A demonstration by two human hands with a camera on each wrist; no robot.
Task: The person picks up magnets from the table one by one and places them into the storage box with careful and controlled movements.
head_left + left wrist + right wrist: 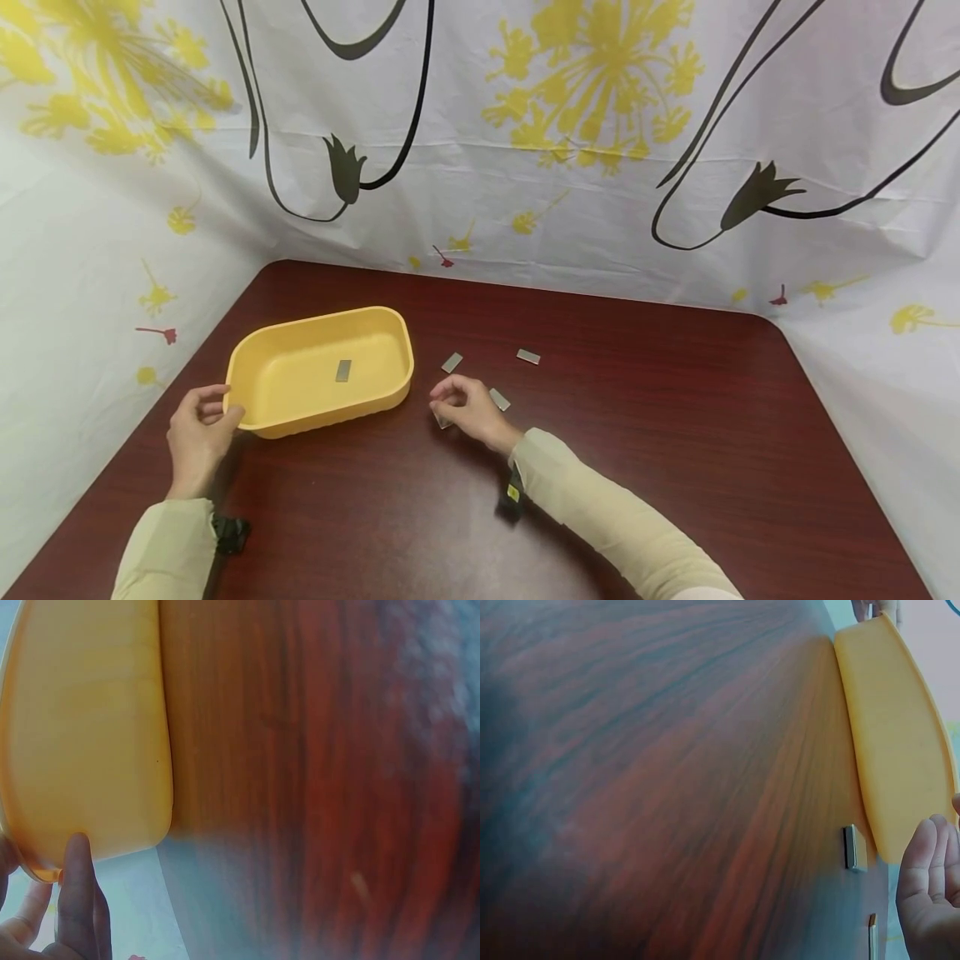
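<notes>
My left hand [198,437] grips the left end of a yellow plastic tub [322,421], thumb and fingers at its rim. One small flat grey rectangular block [343,371], metallic in look, lies inside. In the left wrist view, fingers [77,900] touch the tub's outer wall. My right hand [472,410] hovers just right of the tub, fingers loosely bent. Beneath it a similar block [442,421] is partly hidden. The right wrist view shows a block [855,848] on the table, apart from the right hand [930,892], which holds nothing visible.
More grey blocks lie around the right hand: one block [452,362] behind it, another block [528,357] farther right, and a third block [499,400] by the wrist. The dark red-brown wooden table [637,433] meets a patterned white curtain [465,192] at its back and sides.
</notes>
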